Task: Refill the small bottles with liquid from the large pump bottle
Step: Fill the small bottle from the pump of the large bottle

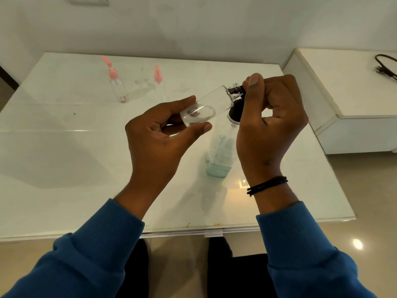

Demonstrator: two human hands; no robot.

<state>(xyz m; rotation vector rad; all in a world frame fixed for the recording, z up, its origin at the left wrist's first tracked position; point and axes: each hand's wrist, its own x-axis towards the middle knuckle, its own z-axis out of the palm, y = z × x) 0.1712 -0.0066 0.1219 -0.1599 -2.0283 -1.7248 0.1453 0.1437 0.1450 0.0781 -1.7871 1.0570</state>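
My left hand (160,134) holds a small clear bottle (209,106) tilted, its open neck pointing up and right against the black pump nozzle. My right hand (270,121) curls round the black pump head (236,110) of the large pump bottle (221,155), thumb on top. The large bottle stands on the white table (86,158) with a little pale blue liquid at its bottom. A small bottle with a pink pump cap (117,87) stands at the back left. A loose pink pump cap (158,76) stands to its right.
A white cabinet (343,100) stands to the right of the table, with a black cable (385,67) on it. The table's front edge lies just before my sleeves. A white wall runs behind the table.
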